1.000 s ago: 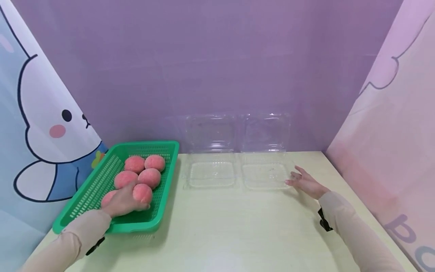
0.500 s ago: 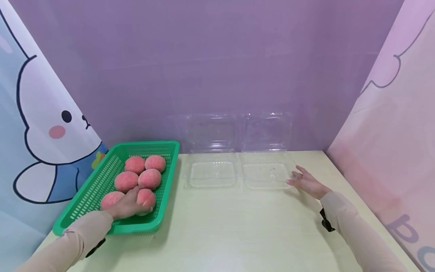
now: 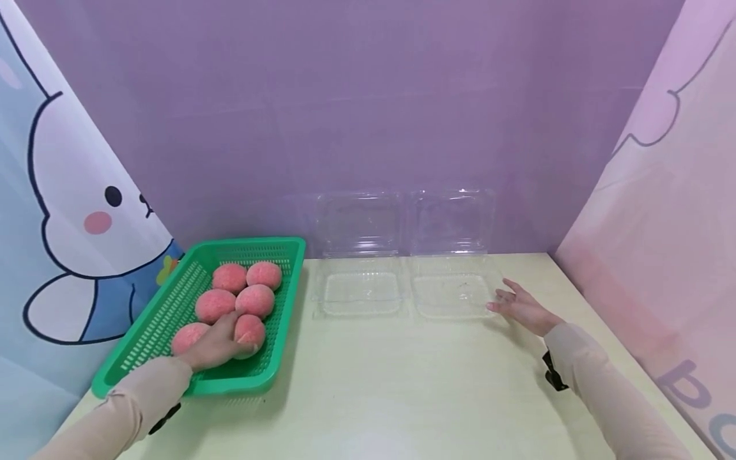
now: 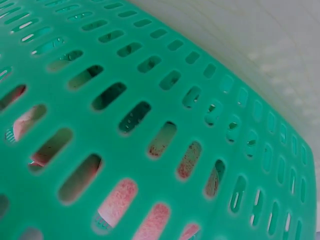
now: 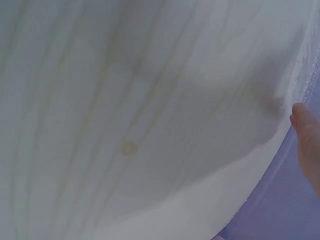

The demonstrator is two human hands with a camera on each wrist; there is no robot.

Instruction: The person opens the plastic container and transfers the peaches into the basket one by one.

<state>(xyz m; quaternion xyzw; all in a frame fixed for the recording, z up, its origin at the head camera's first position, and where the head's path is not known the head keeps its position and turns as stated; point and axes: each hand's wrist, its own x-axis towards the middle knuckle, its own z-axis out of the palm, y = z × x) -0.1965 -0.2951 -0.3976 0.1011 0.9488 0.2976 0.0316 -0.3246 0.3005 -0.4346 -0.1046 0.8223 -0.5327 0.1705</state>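
Observation:
In the head view my left hand (image 3: 215, 345) reaches into the green basket (image 3: 299, 281) and holds the nearest pink peach (image 3: 250, 331) between thumb and fingers. Several other peaches (image 3: 215, 305) lie farther back and to the left of it. My right hand (image 3: 523, 310) is at the right edge of a clear plastic clamshell box (image 3: 451, 313), fingers spread and loosely bent. Whether it touches the rim is hard to tell. The left wrist view shows mostly the basket's slotted wall (image 4: 115, 150), with that hand hidden. Part of my right hand (image 5: 308, 145) appears in the right wrist view.
A second clear clamshell box (image 3: 361, 312) stands left of the first, between it and the basket. Both lids (image 3: 368, 223) are raised against the purple backdrop (image 3: 368, 96). The pale tabletop (image 3: 368, 383) extends in front. Printed cloths hang at both sides.
The peach in my left hand has shifted slightly right within the basket and turned a little, dipping and then rising slightly. My right hand has stayed beside the box.

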